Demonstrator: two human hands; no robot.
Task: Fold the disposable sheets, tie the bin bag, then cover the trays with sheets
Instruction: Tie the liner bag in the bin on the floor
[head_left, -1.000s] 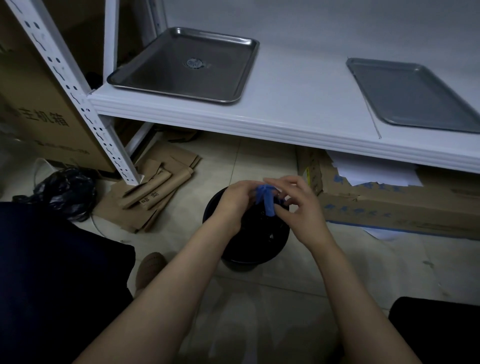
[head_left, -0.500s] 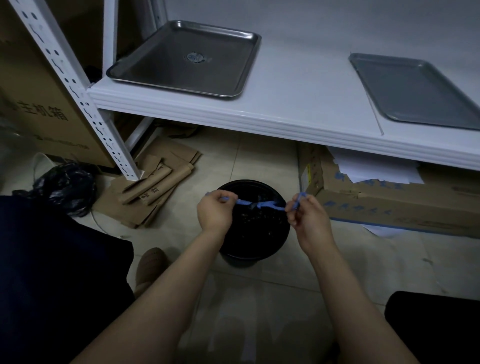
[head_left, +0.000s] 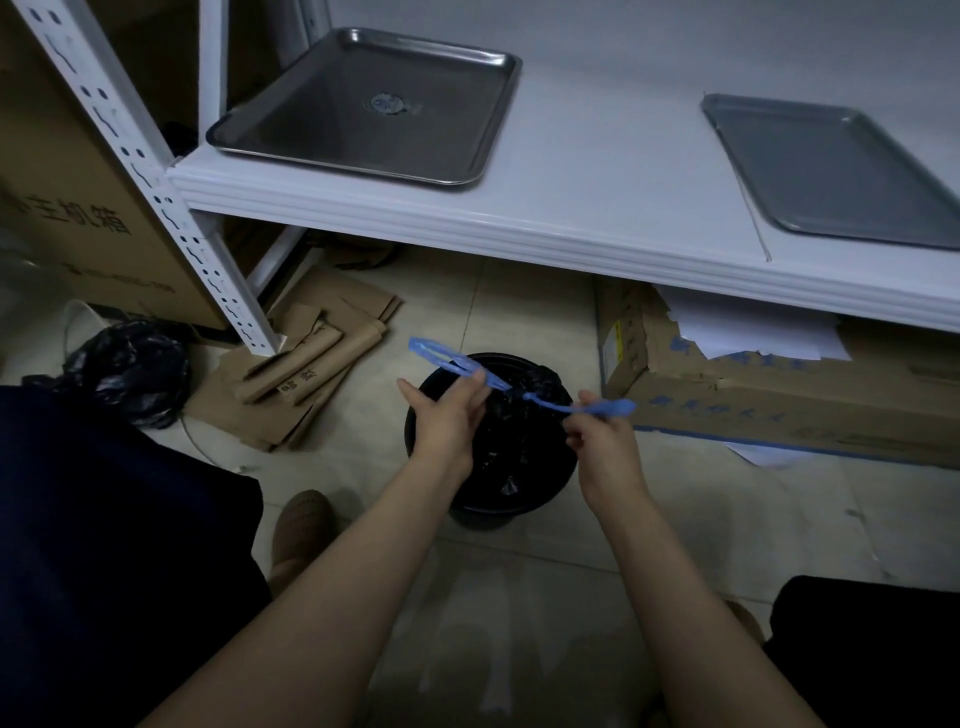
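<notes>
Apart, left hand and right hand pinch thin blue drawstrings, seemingly knotted, above crinkled bin bag.

Dim, cool, even light. The white shelf at twelve o'clock is brightest; the floor beneath lies shadowed. Faint sheen on the steel tray at eleven o'clock. Edges bow with wide-angle distortion.

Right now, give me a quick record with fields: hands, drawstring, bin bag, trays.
Left hand: pinches one loop of the blue drawstring
Right hand: pinches the other loop
Bin bag: black, in the round bin, mouth gathered
Trays: shiny steel tray and duller grey tray, both on the white shelf
</notes>
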